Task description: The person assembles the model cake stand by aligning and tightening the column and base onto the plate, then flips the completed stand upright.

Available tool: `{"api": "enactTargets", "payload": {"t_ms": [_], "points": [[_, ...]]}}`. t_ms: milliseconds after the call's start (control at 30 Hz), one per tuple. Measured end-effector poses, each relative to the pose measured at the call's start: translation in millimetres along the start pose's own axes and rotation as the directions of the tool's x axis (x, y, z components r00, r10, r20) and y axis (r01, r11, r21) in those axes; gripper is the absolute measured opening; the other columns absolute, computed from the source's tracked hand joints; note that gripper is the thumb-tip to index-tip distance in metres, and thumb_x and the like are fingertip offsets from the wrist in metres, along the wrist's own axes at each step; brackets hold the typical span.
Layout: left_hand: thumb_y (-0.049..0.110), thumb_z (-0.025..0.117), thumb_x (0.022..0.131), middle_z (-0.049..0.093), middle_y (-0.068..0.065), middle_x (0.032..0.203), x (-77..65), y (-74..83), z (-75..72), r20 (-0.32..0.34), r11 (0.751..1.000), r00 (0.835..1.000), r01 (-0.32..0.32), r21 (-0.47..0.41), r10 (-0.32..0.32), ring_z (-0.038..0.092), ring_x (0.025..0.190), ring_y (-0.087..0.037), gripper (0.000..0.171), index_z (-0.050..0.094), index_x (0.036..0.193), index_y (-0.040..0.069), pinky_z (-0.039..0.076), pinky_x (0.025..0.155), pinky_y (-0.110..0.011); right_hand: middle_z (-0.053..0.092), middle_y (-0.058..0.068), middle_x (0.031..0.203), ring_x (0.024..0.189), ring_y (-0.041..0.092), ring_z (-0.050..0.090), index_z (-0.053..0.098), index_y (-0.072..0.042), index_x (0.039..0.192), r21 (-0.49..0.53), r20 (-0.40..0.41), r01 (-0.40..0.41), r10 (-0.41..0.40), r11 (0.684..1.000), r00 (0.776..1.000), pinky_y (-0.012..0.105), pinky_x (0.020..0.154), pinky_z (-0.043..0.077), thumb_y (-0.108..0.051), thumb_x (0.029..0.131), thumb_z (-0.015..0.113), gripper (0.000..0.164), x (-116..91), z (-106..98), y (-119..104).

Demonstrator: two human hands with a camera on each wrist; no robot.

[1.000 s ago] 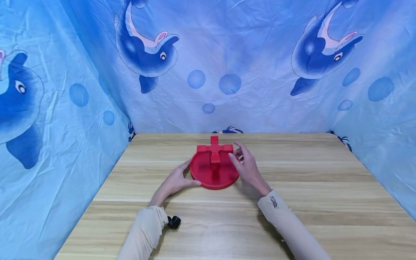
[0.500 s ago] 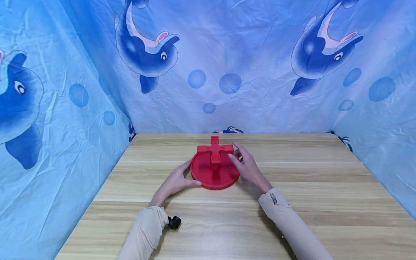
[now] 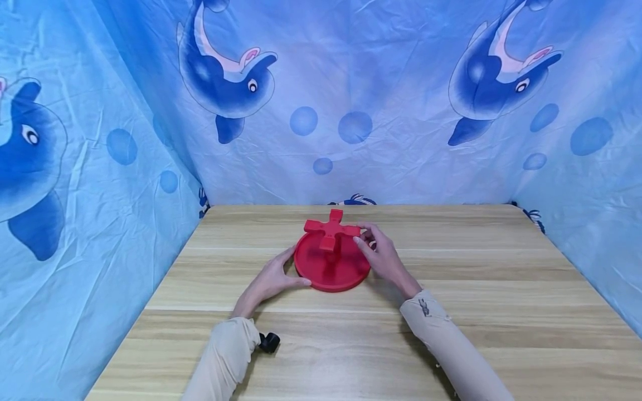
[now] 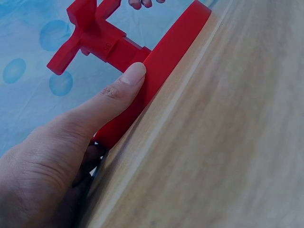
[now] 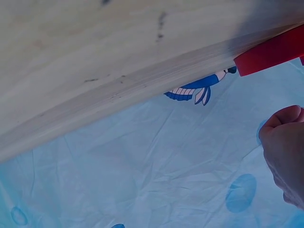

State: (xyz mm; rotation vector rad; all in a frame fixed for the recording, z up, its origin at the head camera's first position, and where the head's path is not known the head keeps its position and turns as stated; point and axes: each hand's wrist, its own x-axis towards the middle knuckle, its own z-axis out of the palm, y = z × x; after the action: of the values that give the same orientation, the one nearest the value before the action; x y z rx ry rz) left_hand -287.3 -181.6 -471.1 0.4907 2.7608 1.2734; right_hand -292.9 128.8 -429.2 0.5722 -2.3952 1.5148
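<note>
At the middle of the wooden table (image 3: pixel 451 267) I am watching the red round base (image 3: pixel 328 273) lying flat, its cross-shaped top (image 3: pixel 332 229) standing on a post. The left hand (image 3: pixel 268 281) is bracing the base's rim with thumb and fingers spread, while the right hand (image 3: pixel 383 259) is pinching one arm of the cross.

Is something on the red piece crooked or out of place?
Yes. The red cross on the post of the red disc sits turned askew, its arms at a slant to the table edges. The right hand pinches one arm; the left hand steadies the disc's rim. Nothing looks broken.
</note>
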Motion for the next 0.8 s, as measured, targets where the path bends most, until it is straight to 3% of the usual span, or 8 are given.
{"api": "enactTargets", "payload": {"t_ms": [500, 800], "points": [[0.063, 0.089, 0.070, 0.040, 0.001, 0.161, -3.0, 2.1, 0.5, 0.006, 1.000, 1.000, 0.028, -0.004, -0.028, 0.036, 0.147, -0.027, 0.115, 0.035, 0.163, 0.024, 0.042, 0.112, -0.056, 0.064, 0.008, 0.104, 0.095, 0.025, 0.059, 0.056, -0.004, 0.134, 0.024, -0.002, -0.032, 0.032, 0.999, 0.999, 0.033, 0.078, 0.054, -0.015, 0.101, 0.070, 0.038, -6.1, 1.9, -3.3], [0.063, 0.089, 0.071, 0.038, -0.001, 0.163, -3.0, 2.5, -0.5, 0.002, 0.999, 0.999, 0.034, 0.006, -0.034, 0.034, 0.149, -0.028, 0.115, 0.035, 0.163, 0.022, 0.041, 0.112, -0.057, 0.064, 0.006, 0.101, 0.091, 0.023, 0.059, 0.058, -0.005, 0.129, 0.023, -0.031, -0.014, 0.015, 1.000, 0.999, 0.025, 0.072, 0.053, -0.014, 0.099, 0.073, 0.035, -10.3, 7.6, -7.0]]}}
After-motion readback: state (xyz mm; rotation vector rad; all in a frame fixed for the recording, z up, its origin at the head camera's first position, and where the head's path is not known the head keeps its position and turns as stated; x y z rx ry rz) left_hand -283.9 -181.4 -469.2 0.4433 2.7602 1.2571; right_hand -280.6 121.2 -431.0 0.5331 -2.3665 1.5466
